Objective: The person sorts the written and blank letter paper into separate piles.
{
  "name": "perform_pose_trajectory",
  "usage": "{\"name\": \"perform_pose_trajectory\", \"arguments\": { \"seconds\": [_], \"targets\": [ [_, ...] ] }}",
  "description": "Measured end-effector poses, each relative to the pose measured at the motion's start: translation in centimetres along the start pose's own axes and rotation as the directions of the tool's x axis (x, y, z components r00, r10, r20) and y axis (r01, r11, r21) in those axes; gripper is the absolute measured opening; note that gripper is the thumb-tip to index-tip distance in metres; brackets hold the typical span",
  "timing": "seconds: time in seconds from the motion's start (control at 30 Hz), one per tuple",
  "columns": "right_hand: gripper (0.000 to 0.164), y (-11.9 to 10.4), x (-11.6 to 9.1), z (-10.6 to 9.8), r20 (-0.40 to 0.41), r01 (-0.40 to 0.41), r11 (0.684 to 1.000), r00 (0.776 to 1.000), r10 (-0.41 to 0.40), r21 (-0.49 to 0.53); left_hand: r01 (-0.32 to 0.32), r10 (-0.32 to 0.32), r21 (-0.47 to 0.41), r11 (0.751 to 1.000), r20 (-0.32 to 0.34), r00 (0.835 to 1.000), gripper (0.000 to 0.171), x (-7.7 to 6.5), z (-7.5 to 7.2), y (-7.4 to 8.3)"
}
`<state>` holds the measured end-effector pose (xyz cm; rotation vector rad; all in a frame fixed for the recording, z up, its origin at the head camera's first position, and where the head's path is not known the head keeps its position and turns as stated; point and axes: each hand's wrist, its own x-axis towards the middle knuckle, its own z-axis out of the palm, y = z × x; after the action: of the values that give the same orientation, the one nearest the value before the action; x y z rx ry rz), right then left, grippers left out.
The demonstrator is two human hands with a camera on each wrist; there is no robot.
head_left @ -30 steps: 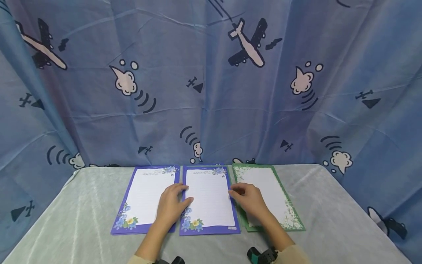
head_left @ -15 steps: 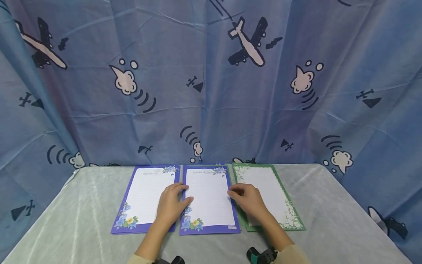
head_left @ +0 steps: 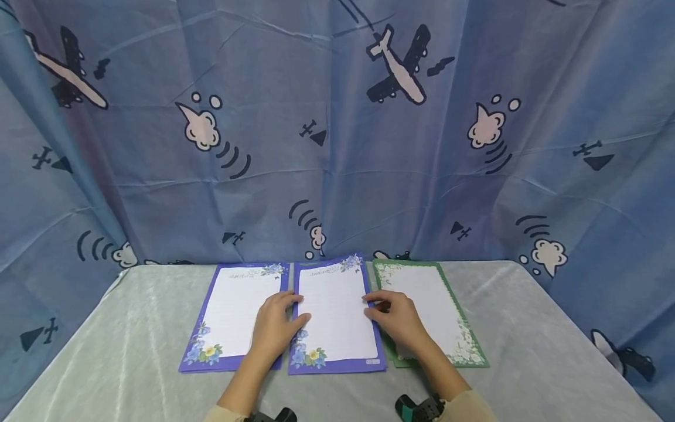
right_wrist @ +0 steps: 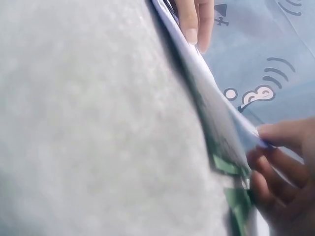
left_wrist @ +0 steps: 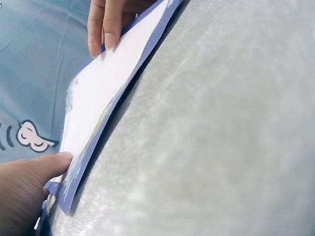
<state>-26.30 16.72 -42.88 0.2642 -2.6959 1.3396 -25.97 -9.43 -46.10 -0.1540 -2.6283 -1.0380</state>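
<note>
Both hands are on a purple-bordered sheet of letter paper in the middle of the head view. On its left edge, my left hand holds it with the thumb on the face and a fingertip under the edge in the left wrist view. My right hand pinches the right edge; the right wrist view has its thumb above and curled fingers below. Printed blue flowers and ruled lines mark the sheet. Green-bordered paper shows beneath it in the right wrist view.
Another purple-bordered sheet lies to the left, partly under the left forearm. A green-bordered sheet lies to the right, partly behind the right hand. They rest on a pale cloth-covered table before a blue patterned curtain.
The far end of the middle sheet has risen, its top right corner now standing higher and tilted. Both hands keep nearly the same place on its edges.
</note>
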Motion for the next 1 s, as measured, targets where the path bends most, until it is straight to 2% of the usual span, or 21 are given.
{"name": "perform_pose_trajectory", "arguments": {
  "seconds": [0.13,0.37,0.7,0.87,1.0],
  "targets": [
    [0.026,-0.20,-0.04,0.09,0.029,0.001,1.000,1.000,-0.001,-0.007,-0.001,0.001,0.002,1.000,0.000,1.000,0.037,0.03,-0.02,0.11],
    [0.032,-0.15,-0.16,-0.05,0.029,-0.016,1.000,0.999,0.015,0.025,0.009,-0.009,0.004,1.000,0.003,1.000,0.037,0.09,0.04,0.33],
    [0.032,-0.15,0.01,-0.49,0.038,-0.093,0.983,0.995,0.088,0.160,0.012,-0.012,-0.009,1.000,-0.009,1.000,0.034,0.01,0.12,0.22],
    [0.033,-0.30,0.11,-0.73,0.053,-0.134,0.963,0.991,0.125,0.235,0.026,-0.027,-0.053,0.998,-0.020,0.999,0.034,0.08,-0.29,0.31],
    [0.034,-0.32,0.15,-0.82,0.051,-0.150,0.951,0.989,0.142,0.271,0.038,-0.045,-0.124,0.992,-0.051,0.998,0.031,0.28,-0.79,0.51]
  ]
}}
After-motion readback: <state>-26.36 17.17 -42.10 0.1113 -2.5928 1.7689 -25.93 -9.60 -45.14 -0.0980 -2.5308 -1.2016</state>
